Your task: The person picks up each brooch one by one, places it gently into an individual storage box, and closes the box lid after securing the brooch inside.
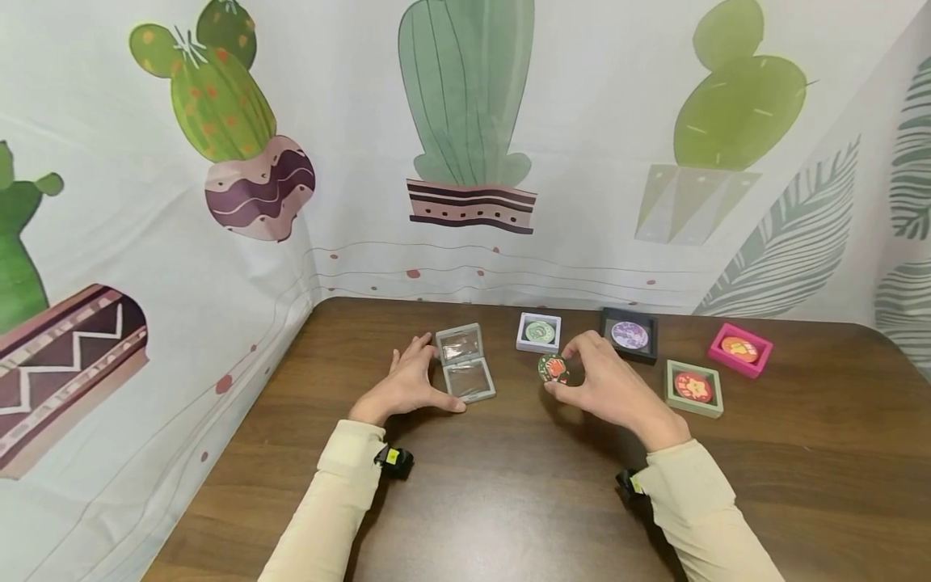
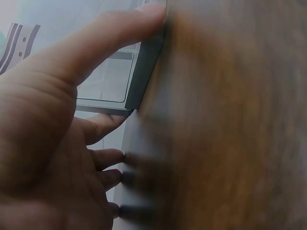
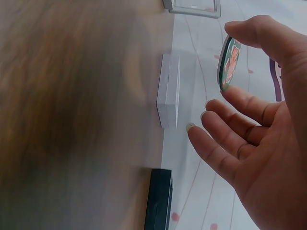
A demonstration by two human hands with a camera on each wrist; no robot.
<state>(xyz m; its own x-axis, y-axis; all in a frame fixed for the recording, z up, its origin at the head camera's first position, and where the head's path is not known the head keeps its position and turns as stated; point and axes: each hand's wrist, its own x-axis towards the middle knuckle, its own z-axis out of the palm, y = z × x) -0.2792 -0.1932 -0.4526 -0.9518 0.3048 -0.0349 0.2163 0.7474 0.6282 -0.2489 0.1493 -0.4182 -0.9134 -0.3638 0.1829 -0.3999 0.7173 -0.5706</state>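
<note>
With thumb and index finger, my right hand [image 1: 611,383] pinches the rim of a round badge [image 1: 553,369], dark green with a red-orange picture. The right wrist view shows the badge [image 3: 229,63] nearly edge-on, off the table, while the other fingers spread away from it. My left hand [image 1: 410,383] holds a grey hinged display case [image 1: 469,380], thumb at its near edge and index finger by its left side. This case lies unfolded on the table, with clear film windows in both halves. In the left wrist view its frame [image 2: 144,72] shows between thumb and index finger.
Behind and right of my right hand stand a white case [image 1: 521,332], a black case [image 1: 650,347], a green case [image 1: 705,408] and a pink case [image 1: 756,365], each with a round badge inside. A cactus-print cloth [image 1: 596,275] hangs behind the wooden table [image 1: 494,485].
</note>
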